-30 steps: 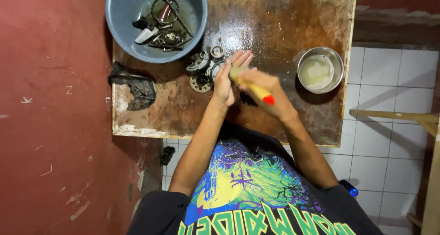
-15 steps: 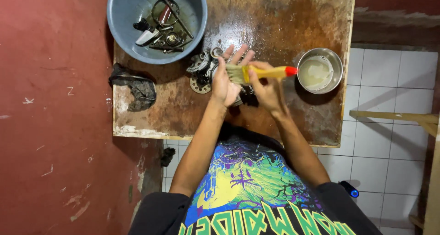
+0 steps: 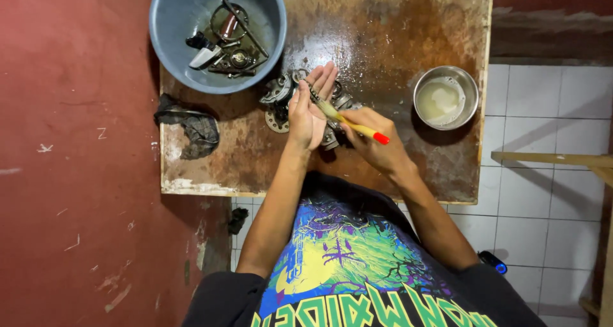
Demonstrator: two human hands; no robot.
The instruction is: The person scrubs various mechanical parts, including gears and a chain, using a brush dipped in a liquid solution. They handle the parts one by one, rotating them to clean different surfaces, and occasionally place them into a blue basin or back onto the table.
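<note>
Down on the worn, stained wooden table (image 3: 408, 21) the person's left hand (image 3: 306, 113) lies with its fingers stretched out flat and together over a greasy metal engine part (image 3: 281, 97), a cluster of gears and housings that sits near the middle of the table, just below the rim of a blue plastic basin (image 3: 169, 21). That hand's grip is spread rather than closed; it presses on the part instead of clasping it. The right hand (image 3: 373, 142) has its grip pinched shut around a small paintbrush (image 3: 345, 118) with a yellow handle and a red end, held slantwise so that the bristles point up and left, touching the part right beside the left fingers. Inside the basin lie several dark metal pieces, a ring and a rod among them, in a little murky liquid. To the right of the hands, well apart from the part, stands a small steel bowl (image 3: 469, 84) holding a pale cloudy liquid. A crumpled dark rag (image 3: 191, 126) rests at the table's left edge. Beyond the table are a red wall on the left and white floor tiles on the right.
</note>
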